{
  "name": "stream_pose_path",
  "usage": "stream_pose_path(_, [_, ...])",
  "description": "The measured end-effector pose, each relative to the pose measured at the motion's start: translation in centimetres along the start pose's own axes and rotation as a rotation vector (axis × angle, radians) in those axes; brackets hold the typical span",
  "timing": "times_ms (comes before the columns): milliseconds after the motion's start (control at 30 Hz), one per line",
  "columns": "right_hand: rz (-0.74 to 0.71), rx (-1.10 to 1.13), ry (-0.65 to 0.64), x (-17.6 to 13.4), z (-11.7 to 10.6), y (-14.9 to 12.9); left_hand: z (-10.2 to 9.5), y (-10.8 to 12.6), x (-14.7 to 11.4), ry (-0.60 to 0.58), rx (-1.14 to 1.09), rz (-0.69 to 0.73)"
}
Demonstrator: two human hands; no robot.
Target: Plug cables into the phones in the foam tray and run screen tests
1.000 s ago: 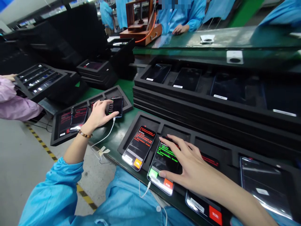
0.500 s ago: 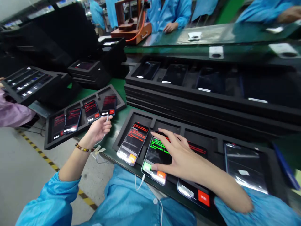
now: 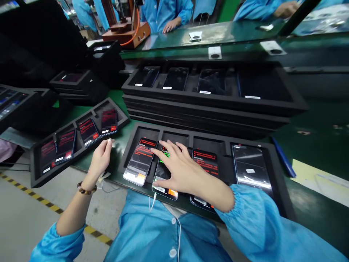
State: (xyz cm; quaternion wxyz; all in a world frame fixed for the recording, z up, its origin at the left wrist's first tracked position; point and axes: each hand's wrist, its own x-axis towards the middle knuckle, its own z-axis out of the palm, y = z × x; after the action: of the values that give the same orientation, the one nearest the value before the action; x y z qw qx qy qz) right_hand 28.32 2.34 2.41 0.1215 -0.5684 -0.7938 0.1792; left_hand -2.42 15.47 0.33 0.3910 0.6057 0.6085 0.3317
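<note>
My left hand pinches a small white cable plug, its tip just below a smartphone with red text in the left foam tray. A little gap shows between plug and phone. Fingers spread, my right hand lies over a smartphone with green text, thumb near its lower edge. A white charging cable runs into that phone's bottom. Phones with red text flank it on both sides, and a dark-screened phone lies at the right end of the near foam tray.
Behind the near tray stands a stack of black foam trays with phones in the top one. A blue pen and yellow paper lie at the right. Co-workers' hands are across the bench, near a wooden press.
The view has swung right, so the scene sits further left. My left hand has drawn the plug down from the red-text phone's bottom edge. My right hand stays over the green-text phone.
</note>
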Motion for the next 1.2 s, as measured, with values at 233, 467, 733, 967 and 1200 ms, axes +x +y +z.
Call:
stream_pose_path(233, [0.076, 0.076, 0.107, -1.4, -1.3, 2.2, -0.1, 0.2, -0.9, 0.134, 0.461, 0.422])
stream_pose_path(467, [0.133, 0.102, 0.133, -3.4, -1.6, 4.9, 0.5, 3.2, -6.7, -0.040, 0.368, 0.436])
stream_pose_path(733, [0.114, 0.197, 0.078, -2.0, -1.9, 5.3, 3.6, 3.5, -13.8, -0.909, -0.031, -0.118])
stream_pose_path(967, [0.115, 0.215, 0.030, -0.8, -1.9, 5.2, 10.1, 2.6, -17.7, -0.660, -0.590, -0.512])
stream_pose_path(1200, [0.091, 0.163, 0.059, 0.8, -2.4, 4.7, 7.9, 0.3, -17.9, -0.309, -0.645, -0.473])
